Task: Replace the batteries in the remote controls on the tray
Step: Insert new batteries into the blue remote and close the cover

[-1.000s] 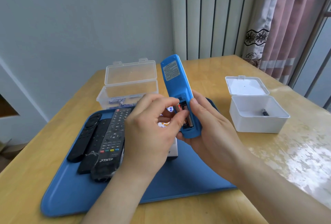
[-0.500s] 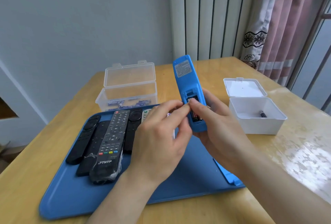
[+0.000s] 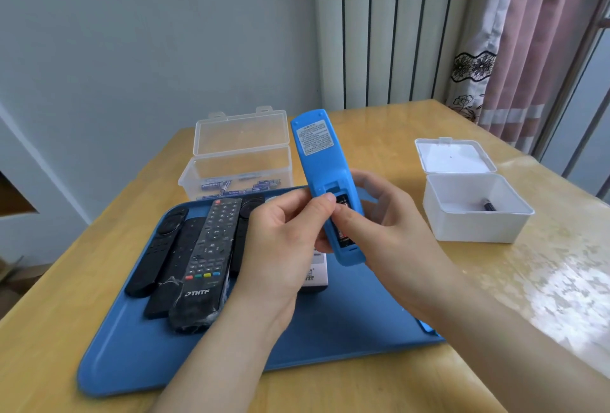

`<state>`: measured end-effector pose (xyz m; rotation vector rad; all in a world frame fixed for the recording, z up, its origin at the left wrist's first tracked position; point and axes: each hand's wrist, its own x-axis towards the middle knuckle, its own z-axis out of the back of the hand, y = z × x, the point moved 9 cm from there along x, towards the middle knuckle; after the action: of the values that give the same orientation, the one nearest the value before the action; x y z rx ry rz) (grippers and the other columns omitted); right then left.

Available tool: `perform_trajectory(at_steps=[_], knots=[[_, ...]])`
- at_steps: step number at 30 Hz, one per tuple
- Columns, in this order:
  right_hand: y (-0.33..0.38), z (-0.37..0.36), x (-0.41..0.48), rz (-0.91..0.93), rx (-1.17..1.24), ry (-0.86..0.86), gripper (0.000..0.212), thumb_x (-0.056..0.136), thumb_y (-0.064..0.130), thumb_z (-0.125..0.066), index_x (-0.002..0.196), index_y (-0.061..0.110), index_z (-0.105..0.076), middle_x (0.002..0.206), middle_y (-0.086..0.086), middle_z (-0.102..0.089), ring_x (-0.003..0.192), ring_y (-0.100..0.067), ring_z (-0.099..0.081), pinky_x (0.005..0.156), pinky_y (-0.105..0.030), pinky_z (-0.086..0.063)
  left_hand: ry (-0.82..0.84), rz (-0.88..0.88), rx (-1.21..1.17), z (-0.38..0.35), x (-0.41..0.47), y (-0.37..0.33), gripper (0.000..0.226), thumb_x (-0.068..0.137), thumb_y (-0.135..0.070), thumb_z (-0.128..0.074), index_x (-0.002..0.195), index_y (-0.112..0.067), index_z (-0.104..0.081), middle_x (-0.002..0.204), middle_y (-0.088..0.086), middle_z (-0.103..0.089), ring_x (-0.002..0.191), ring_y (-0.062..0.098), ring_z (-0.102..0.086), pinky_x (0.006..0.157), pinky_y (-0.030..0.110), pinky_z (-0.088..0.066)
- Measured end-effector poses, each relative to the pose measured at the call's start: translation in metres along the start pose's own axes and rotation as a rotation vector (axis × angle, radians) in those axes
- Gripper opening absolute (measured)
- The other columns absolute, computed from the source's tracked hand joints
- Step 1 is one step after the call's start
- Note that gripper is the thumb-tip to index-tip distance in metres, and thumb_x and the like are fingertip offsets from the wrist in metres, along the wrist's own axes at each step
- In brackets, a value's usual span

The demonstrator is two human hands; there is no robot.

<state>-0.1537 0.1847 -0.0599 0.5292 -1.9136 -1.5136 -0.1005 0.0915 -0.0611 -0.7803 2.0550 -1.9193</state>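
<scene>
Blue remote [image 3: 325, 161]: tilting upright above the tray [image 3: 346, 330], compartment open, battery [image 3: 343, 214] sitting inside.
Right hand [image 3: 389, 234]: fingers wrapping behind the blue remote, thumb pressing the battery.
Left hand [image 3: 280, 247]: fingers pinching the blue remote's edge at the compartment.
Black remotes [image 3: 204, 247]: lying on the tray's left.
Tabletop [image 3: 495, 280]: carrying a clear box [image 3: 237, 161] and a white box [image 3: 475, 208].
</scene>
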Motion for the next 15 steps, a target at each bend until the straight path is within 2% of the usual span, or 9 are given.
perform_trajectory(at_steps=[2, 4, 7, 9, 11, 15], knots=[[-0.001, -0.003, 0.001, -0.028, 0.020, 0.052, 0.026, 0.095, 0.005, -0.059, 0.120, 0.015, -0.060, 0.090, -0.016, -0.071, 0.076, -0.025, -0.070, 0.069, -0.030, -0.056, -0.011, -0.013, 0.015, 0.003, 0.002, -0.002, 0.018, 0.093, -0.007, -0.057, 0.092, -0.003, -0.074, 0.087, 0.020, -0.073, 0.074, 0.029, -0.069, 0.056, 0.029, -0.053], [-0.005, -0.007, 0.003, -0.094, 0.099, 0.159, 0.041, 0.087, 0.000, -0.063, 0.124, 0.016, -0.060, 0.098, -0.016, -0.069, 0.087, -0.030, -0.068, 0.079, -0.041, -0.056, -0.013, -0.025, 0.031, 0.008, 0.005, -0.003, 0.015, 0.091, -0.007, -0.060, 0.090, -0.003, -0.074, 0.086, 0.021, -0.073, 0.074, 0.032, -0.069, 0.057, 0.034, -0.056], [-0.009, -0.013, 0.002, -0.179, 0.213, 0.256, 0.058, 0.076, -0.005, -0.051, 0.130, 0.015, -0.058, 0.116, -0.023, -0.064, 0.106, -0.041, -0.065, 0.083, -0.040, -0.058, 0.035, -0.009, 0.036, 0.010, 0.008, -0.001, 0.019, 0.080, -0.014, -0.060, 0.091, -0.008, -0.075, 0.087, 0.018, -0.074, 0.076, 0.031, -0.069, 0.063, 0.037, -0.057], [-0.009, -0.016, 0.001, -0.172, 0.221, 0.267, 0.057, 0.076, -0.007, -0.047, 0.128, 0.015, -0.060, 0.113, -0.025, -0.064, 0.101, -0.042, -0.065, 0.084, -0.041, -0.058, 0.034, 0.011, 0.014, 0.009, 0.007, 0.001, 0.021, 0.079, -0.011, -0.058, 0.091, -0.007, -0.075, 0.085, 0.017, -0.073, 0.072, 0.029, -0.068, 0.059, 0.035, -0.056], [-0.013, -0.019, 0.001, -0.161, 0.219, 0.266, 0.056, 0.076, -0.006, -0.046, 0.125, 0.014, -0.061, 0.106, -0.025, -0.064, 0.091, -0.035, -0.064, 0.089, -0.045, -0.057, -0.002, 0.026, -0.007, 0.009, 0.006, 0.004, 0.018, 0.086, -0.002, -0.056, 0.089, -0.005, -0.073, 0.080, 0.017, -0.071, 0.066, 0.026, -0.065, 0.052, 0.031, -0.052], [-0.020, -0.019, 0.003, -0.177, 0.198, 0.267, 0.060, 0.075, -0.008, -0.045, 0.130, 0.014, -0.058, 0.113, -0.031, -0.061, 0.091, -0.030, -0.066, 0.092, -0.048, -0.055, -0.054, 0.041, 0.025, 0.008, 0.003, 0.009, 0.020, 0.086, 0.001, -0.053, 0.083, -0.005, -0.072, 0.075, 0.019, -0.068, 0.061, 0.025, -0.063, 0.048, 0.028, -0.050]])
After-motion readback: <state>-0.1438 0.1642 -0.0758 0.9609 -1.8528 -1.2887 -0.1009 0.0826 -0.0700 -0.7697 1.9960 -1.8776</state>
